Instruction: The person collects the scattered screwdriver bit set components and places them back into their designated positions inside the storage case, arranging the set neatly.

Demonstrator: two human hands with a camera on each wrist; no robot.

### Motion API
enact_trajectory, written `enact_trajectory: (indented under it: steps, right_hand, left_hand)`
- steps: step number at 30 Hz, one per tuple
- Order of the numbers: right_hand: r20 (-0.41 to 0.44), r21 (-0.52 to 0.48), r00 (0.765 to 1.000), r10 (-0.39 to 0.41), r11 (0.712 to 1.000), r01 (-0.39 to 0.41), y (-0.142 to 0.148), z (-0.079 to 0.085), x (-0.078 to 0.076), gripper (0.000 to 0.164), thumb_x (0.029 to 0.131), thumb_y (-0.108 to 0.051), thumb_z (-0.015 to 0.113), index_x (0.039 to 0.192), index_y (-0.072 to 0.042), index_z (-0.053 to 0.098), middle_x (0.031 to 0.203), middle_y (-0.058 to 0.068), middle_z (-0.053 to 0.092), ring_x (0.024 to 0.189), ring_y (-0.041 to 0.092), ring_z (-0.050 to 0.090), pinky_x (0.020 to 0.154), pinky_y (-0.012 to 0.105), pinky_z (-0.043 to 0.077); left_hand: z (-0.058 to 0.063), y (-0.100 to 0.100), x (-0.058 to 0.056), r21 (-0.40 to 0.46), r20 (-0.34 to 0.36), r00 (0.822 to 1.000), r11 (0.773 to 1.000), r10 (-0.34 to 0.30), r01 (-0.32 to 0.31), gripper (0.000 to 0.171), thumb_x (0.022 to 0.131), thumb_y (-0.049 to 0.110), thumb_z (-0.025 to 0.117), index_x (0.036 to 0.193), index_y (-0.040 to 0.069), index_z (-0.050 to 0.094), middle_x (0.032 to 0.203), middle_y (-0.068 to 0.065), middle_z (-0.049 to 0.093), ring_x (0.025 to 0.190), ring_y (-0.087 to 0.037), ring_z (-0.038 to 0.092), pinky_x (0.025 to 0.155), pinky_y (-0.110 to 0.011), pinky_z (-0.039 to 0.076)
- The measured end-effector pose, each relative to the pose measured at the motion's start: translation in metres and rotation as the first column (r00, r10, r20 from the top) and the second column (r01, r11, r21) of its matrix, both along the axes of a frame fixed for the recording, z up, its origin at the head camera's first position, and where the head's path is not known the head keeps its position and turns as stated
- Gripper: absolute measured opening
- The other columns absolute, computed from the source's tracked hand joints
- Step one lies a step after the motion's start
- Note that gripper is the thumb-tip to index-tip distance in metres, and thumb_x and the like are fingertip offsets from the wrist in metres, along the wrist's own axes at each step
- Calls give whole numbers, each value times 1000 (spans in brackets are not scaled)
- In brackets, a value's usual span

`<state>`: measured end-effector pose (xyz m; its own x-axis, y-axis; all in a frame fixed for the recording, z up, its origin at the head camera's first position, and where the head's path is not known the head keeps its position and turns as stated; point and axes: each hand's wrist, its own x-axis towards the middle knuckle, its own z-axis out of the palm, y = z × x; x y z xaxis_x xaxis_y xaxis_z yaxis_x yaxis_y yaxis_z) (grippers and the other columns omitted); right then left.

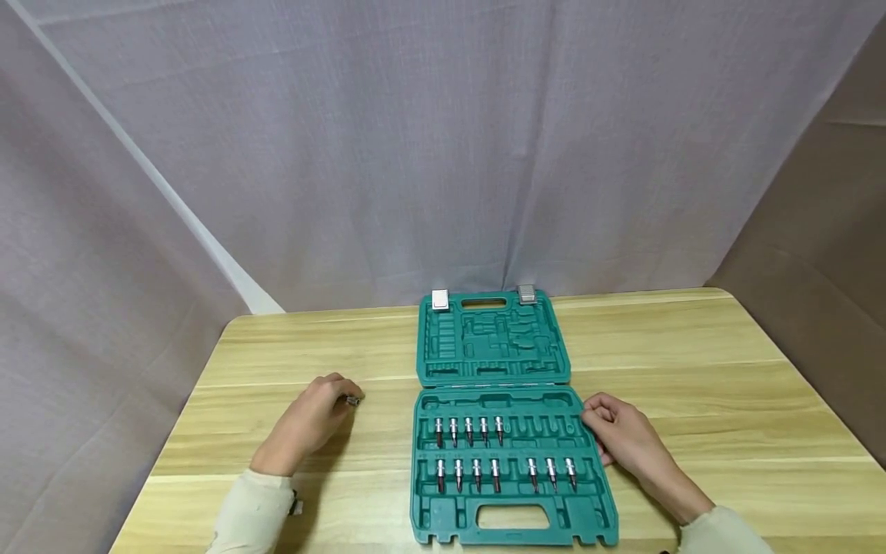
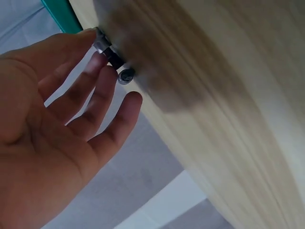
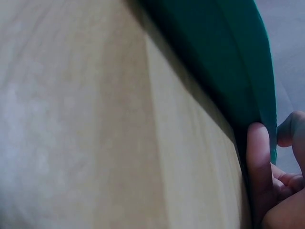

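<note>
A green socket-bit case (image 1: 512, 454) lies open on the table, with several silver-headed bit sockets (image 1: 469, 431) standing in two rows. To the left of it, my left hand (image 1: 314, 415) pinches a small bit socket (image 2: 102, 42) between thumb and fingertips, low over the wood. Its dark shank (image 2: 114, 59) points away from the thumb, and a round metal end (image 2: 126, 76) shows just beyond. My right hand (image 1: 626, 438) holds the case's right edge. In the right wrist view one finger (image 3: 259, 152) lies along the green side wall (image 3: 224, 71), the thumb by the rim.
The case's lid (image 1: 484, 342) lies back flat, showing moulded recesses and two latches (image 1: 440, 300). Wood tabletop (image 1: 727, 385) extends on both sides. Grey cloth (image 1: 415, 154) hangs behind the table and along its sides.
</note>
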<state>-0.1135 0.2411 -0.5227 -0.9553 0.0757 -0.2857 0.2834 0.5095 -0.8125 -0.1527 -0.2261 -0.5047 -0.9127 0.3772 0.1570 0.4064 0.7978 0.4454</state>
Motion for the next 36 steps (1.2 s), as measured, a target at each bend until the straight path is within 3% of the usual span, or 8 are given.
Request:
enact_trajectory:
  steps: [6,12,20,27,32,36]
  right_hand:
    - [-1,-4,1000,7,1000,-7,1,0,0,24,104,-19,57,119,-1,64,67,4,57,54,18,59,52,35,57]
    - [-9,2,1000,9,1000,-9,1,-1,-1,24,103,-20,57,118,-2,64,66,4,57,53,18,59,51,34,57]
    - [-18,13,1000,7,1000,-7,1,-3,1,24,103,-20,59,119,-2,64,65,3,55,51,19,58,50,34,56]
    - [-16,8,1000,7,1000,-7,0,-2,0,25,103,-20,59,119,-1,64,66,3,56,52,19,59,50,35,56]
    - [-12,4,1000,6,1000,-6,0,-1,0,25,103,-20,58,119,-1,64,66,4,56,52,19,59,51,35,57]
    - [-12,8,1000,2,1000,-2,1,-1,-1,24,103,-20,58,118,-2,64,66,4,56,52,18,59,51,35,57]
  left_hand:
    - [-4,3,-2,-57,-52,998,998,22,-25,19,88,-9,79,95,8,79,94,-4,74,90,-24,71,81,-41,60]
    - [-5,7,-4,-132,-111,994,991,-11,-4,18,89,-3,81,87,14,75,85,1,70,80,-17,67,69,-37,56]
    - [-5,12,-1,-142,-131,991,990,-21,2,13,91,-2,78,90,10,74,84,0,67,73,-13,61,66,-35,54]
    - [-2,16,-1,-8,-14,997,997,75,-75,7,96,3,72,102,2,74,89,-2,65,73,-9,57,66,-28,53]
    - [5,21,0,100,15,998,993,67,-69,11,94,0,70,103,1,76,89,-3,66,78,-10,60,70,-28,54]
    - [13,28,1,208,83,994,974,75,-91,13,96,0,68,106,2,76,94,-4,71,79,-10,63,71,-27,54]
